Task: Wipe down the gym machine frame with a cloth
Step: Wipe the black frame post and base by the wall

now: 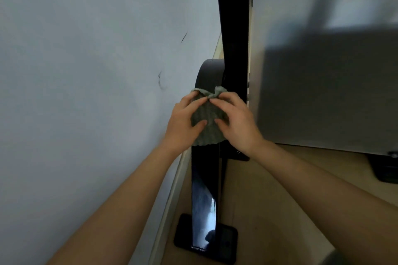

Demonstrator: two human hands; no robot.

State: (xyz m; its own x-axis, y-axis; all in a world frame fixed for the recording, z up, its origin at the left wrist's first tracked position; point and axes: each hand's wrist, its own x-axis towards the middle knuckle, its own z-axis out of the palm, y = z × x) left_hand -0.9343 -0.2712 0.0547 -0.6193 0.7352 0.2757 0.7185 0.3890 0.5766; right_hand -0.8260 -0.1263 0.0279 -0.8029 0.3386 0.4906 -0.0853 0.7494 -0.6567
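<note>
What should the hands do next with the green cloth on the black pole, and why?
Probably slide the cloth down the black pole toward its base plate. Both the left hand and right hand grip the cloth against the pole, and a long glossy stretch lies below it.

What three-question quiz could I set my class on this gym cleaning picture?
1. True or false: the left hand and the right hand both grip the cloth.
2. The cloth is: A red, B grey-green, C white.
3. Fill in: the wall left of the black post bears dark ___.
Key: 1 true; 2 B; 3 marks.
</note>
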